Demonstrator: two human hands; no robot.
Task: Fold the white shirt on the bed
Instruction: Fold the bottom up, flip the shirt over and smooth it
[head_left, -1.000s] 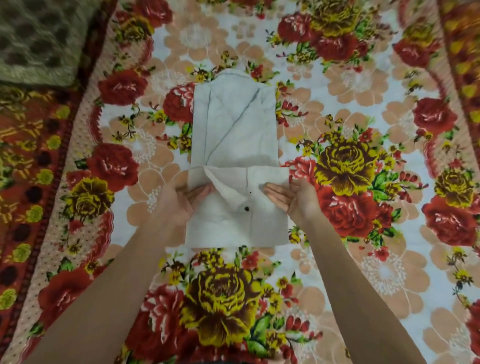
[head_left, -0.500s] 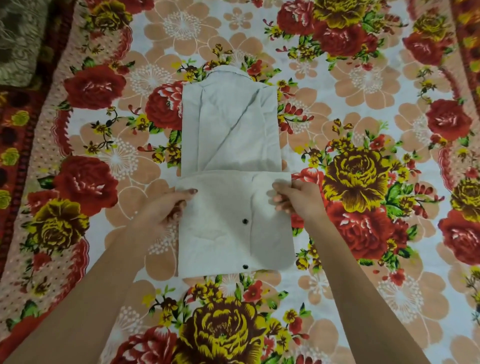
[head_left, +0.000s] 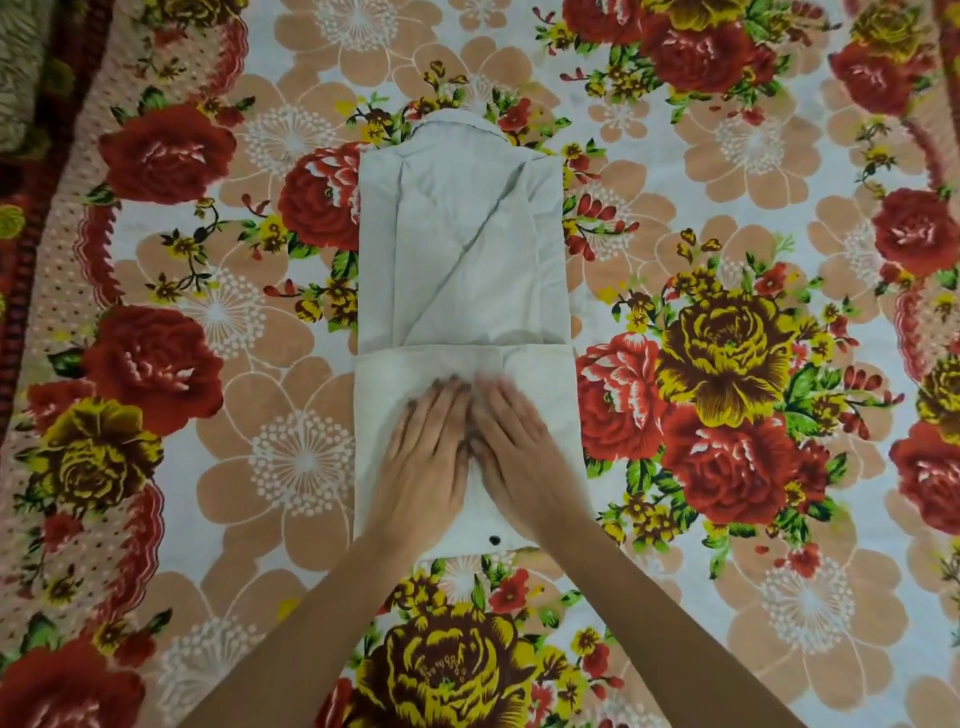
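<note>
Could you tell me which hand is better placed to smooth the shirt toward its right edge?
Likely the right hand: flat on the shirt, nearer that edge than the left hand.

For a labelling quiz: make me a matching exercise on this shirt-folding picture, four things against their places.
1 left hand
2 collar
3 black button
4 floral bedsheet

a far end of the white shirt
b near edge, between the wrists
c under the shirt
d flat on the folded-up lower panel, beside the right hand

Pairs: 1-d, 2-a, 3-b, 4-c.
</note>
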